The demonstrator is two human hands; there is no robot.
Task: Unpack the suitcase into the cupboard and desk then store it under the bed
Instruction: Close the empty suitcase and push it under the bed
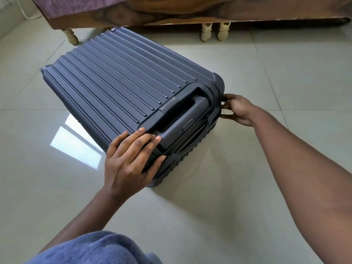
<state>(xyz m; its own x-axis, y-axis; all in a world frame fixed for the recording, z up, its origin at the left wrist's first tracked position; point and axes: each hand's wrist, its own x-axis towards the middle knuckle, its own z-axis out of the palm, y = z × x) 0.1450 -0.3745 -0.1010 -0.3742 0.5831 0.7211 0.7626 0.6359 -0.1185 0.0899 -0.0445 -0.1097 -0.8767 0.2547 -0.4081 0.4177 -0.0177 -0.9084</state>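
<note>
Your suitcase point(122, 80) lies flat and closed on the tiled floor point(285, 73), its ribbed dark grey shell facing up, with its far end close to the wooden bed point(171, 14) that runs along the far edge of the scene. The end with the pull handle point(181, 121) points toward you, and the handle sits pushed down in its recess. Your left hand point(131, 159) rests on the near corner of the case, the grip spread: fingers lie straight over the top edge beside the handle, while the thumb presses against the side facing you. Your right hand point(238, 111) reaches to the right near corner of the case, its grip pressed together, thumb and fingertips pinching something small at the seam there; it is too small to tell what it is. Pale turned bed legs point(213, 33) stand on the floor beyond the case. A patch of bright window light reflects off the tiles to the left of your left hand. Blue fabric point(91, 248) covers your lap at the near edge.
</note>
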